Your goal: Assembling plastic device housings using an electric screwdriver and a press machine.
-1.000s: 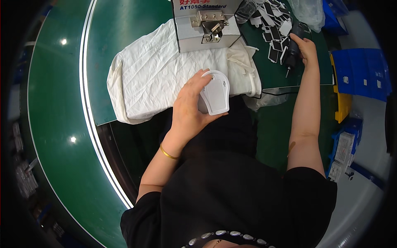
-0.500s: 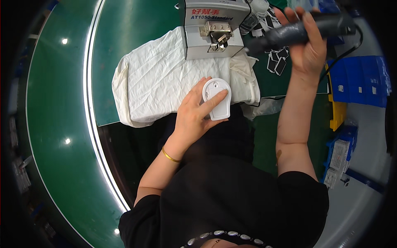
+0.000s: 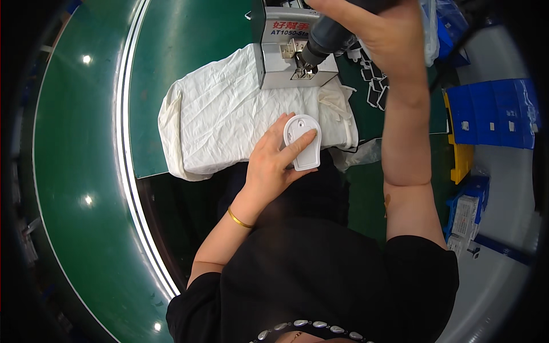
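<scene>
My left hand [image 3: 269, 166] is closed around a white plastic housing [image 3: 309, 155], round at one end and straight at the other, with its recessed face up and my finger laid across it. It is just over the near edge of a white cloth pad. Up at the top, my right hand [image 3: 394, 43] grips a dark electric screwdriver [image 3: 330, 35], whose upper body is cut off by the frame. The driver's tip points down into the metal pick-up slot of a grey screw feeder [image 3: 274, 57]; the bit itself cannot be made out.
The white cloth pad [image 3: 223, 114] covers part of the green table [image 3: 151, 143]. White-framed dark pieces [image 3: 374, 91] lie right of the feeder. Blue bins [image 3: 486, 117] and a yellow bin [image 3: 461, 160] stand at the right. A bright light strip [image 3: 123, 143] runs down the left.
My right hand has swung the screwdriver left, and its tip has gone from beside the feeder to the pick-up slot. My left hand keeps the housing almost where it was.
</scene>
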The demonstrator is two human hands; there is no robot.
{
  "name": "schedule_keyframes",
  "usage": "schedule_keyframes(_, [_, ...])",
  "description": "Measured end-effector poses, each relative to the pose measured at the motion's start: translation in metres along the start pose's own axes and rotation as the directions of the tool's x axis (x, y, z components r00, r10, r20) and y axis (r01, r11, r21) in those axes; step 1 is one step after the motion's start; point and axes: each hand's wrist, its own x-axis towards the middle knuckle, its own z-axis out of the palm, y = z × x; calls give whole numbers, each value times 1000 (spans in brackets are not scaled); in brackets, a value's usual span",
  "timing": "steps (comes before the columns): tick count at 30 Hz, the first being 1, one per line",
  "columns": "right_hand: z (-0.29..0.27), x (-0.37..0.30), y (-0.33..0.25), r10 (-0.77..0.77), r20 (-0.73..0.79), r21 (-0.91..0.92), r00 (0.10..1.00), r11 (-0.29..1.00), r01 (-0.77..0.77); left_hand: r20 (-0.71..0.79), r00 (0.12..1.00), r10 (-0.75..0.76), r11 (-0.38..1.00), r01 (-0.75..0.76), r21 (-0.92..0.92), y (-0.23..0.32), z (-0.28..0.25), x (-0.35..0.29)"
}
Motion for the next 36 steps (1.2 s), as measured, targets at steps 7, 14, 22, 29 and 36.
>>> schedule_keyframes(7, [12,5,17,47,-170,180,984,984,-16,-4,1000,-2,1000,2,-9,3,2,1])
schedule_keyframes(14, [11,-54,-8,42,-111,360,993,933,1,-11,1000,-2,999,2,-35,-2,2,-3])
schedule_keyframes(22, [15,-85,-14,-24,-59,271,998,962,39,-1,1000,-12,1000,12,-29,-1,1,-1])
schedule_keyframes(29, [16,-84,-11,-16,-48,276,999,961,29,0,1000,-17,1000,17,-20,0,2,-2])
schedule_keyframes(36, [20,-83,-10,-25,-10,258,1000,966,26,9,999,-34,999,34,-29,1,1,-1])
